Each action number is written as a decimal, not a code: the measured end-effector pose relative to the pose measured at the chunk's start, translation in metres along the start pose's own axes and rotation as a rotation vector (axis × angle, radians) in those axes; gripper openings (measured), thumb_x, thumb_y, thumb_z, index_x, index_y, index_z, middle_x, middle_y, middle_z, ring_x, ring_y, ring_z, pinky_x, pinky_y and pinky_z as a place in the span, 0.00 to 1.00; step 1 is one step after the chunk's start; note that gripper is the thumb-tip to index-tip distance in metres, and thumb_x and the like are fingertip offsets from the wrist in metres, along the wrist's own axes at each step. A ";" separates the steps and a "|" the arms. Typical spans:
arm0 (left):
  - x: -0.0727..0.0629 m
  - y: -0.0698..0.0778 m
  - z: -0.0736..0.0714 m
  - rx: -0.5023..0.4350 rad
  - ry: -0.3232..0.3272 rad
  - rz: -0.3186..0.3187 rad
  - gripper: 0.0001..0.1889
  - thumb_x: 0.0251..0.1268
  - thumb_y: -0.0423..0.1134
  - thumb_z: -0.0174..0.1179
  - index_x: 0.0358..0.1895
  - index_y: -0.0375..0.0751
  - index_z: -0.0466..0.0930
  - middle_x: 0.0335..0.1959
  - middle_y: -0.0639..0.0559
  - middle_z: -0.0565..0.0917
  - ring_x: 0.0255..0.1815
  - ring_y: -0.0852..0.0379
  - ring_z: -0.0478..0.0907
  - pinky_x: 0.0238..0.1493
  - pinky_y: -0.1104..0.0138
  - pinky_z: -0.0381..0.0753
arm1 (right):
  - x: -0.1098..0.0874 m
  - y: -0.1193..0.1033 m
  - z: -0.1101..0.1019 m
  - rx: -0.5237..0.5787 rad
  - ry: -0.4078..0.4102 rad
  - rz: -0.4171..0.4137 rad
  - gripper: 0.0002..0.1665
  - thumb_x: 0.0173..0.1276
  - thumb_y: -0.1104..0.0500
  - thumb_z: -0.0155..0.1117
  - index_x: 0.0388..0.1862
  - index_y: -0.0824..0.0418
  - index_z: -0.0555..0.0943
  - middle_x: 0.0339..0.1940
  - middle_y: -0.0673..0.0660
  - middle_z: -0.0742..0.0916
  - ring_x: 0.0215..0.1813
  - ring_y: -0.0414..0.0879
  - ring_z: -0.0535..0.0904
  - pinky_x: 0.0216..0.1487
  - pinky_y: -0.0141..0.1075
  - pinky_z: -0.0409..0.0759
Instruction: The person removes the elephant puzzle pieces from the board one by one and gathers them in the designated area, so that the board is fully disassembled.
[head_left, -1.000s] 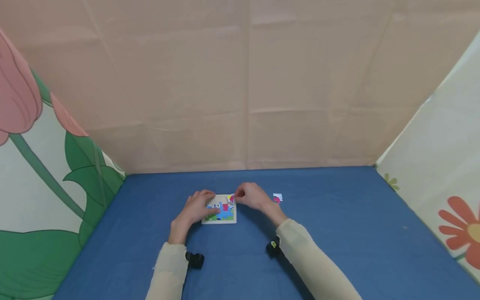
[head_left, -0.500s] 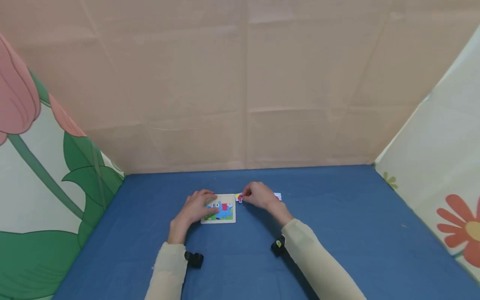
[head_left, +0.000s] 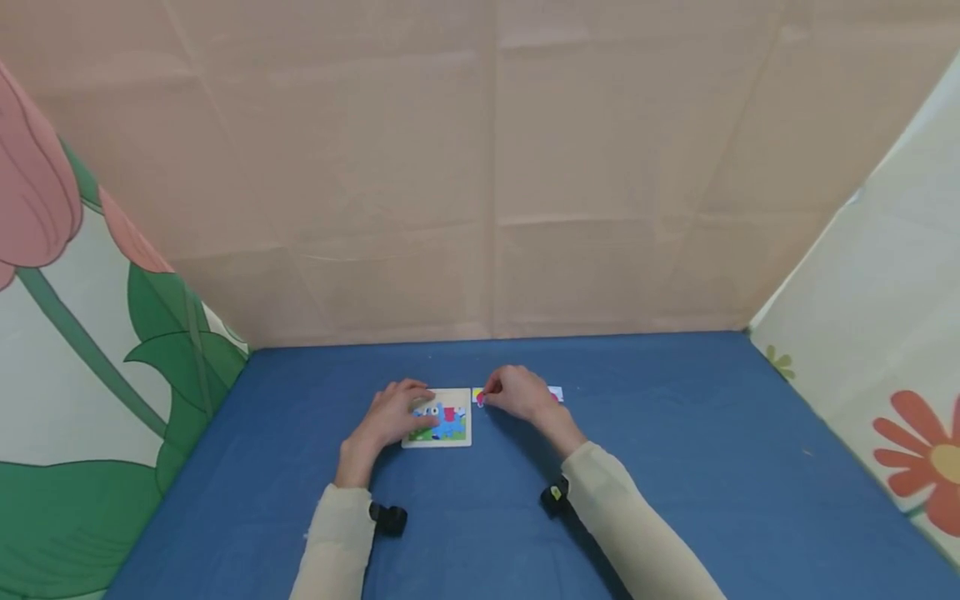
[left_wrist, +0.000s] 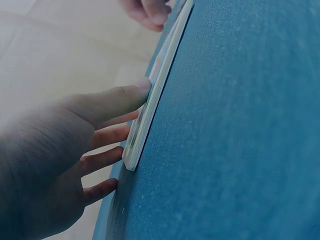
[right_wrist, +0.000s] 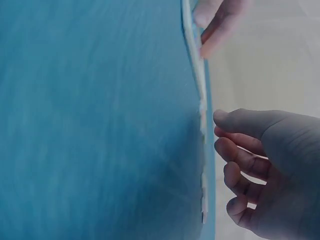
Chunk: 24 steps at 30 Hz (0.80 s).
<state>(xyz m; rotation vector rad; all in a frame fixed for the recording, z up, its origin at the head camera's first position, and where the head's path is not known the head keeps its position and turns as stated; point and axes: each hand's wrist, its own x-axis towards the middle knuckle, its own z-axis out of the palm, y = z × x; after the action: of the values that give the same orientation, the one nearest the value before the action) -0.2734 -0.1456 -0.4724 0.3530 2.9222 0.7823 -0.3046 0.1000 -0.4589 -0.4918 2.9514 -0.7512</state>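
Observation:
A square puzzle board (head_left: pixel 437 443) with a pale frame lies on the blue table, showing a blue cartoon figure with a red patch. My left hand (head_left: pixel 390 414) rests on its left part, thumb across the picture and fingers spread towards the upper left edge; in the left wrist view the thumb tip (left_wrist: pixel 143 84) touches the face. Just right of the board lies a yellow and pink puzzle piece (head_left: pixel 477 395), partly covered by my right hand (head_left: pixel 517 390). In the right wrist view the right fingers (right_wrist: pixel 226 149) are loosely bent, a little apart from the flat pieces (right_wrist: pixel 204 192).
Another puzzle piece (head_left: pixel 556 392), white and pink, shows behind my right hand. A beige cloth wall (head_left: pixel 487 208) rises at the table's back edge, with flower-printed panels (head_left: pixel 900 333) at the sides. The blue tabletop (head_left: pixel 480 533) extends around the board.
My right hand moved the yellow and pink piece from the board's upper right corner to the table beside it, then its fingers came apart from the piece. The left hand stayed in place.

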 end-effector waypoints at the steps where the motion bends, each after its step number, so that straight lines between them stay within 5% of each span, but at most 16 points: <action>1: 0.000 0.000 0.000 -0.003 0.001 -0.002 0.27 0.62 0.53 0.68 0.63 0.49 0.80 0.68 0.49 0.73 0.69 0.47 0.64 0.71 0.44 0.60 | -0.001 -0.001 0.000 0.007 0.005 -0.008 0.06 0.64 0.53 0.72 0.37 0.53 0.88 0.33 0.48 0.87 0.32 0.40 0.77 0.36 0.35 0.77; 8: 0.000 -0.002 0.001 -0.009 0.010 0.005 0.26 0.62 0.53 0.68 0.62 0.49 0.81 0.68 0.49 0.74 0.69 0.47 0.64 0.71 0.44 0.60 | -0.009 -0.012 0.006 0.113 0.017 -0.079 0.05 0.65 0.55 0.71 0.37 0.55 0.87 0.31 0.48 0.86 0.30 0.40 0.76 0.32 0.33 0.75; 24: -0.001 -0.005 0.001 -0.043 0.007 0.030 0.18 0.62 0.52 0.68 0.55 0.58 0.85 0.67 0.50 0.74 0.69 0.48 0.63 0.71 0.43 0.57 | -0.011 -0.021 0.021 0.191 -0.112 -0.134 0.13 0.65 0.54 0.71 0.46 0.59 0.85 0.27 0.49 0.82 0.28 0.41 0.74 0.29 0.33 0.71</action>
<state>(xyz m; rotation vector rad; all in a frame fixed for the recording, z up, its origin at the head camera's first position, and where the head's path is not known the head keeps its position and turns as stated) -0.2734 -0.1496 -0.4753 0.3919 2.9082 0.8501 -0.2850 0.0767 -0.4675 -0.6962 2.7297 -0.9738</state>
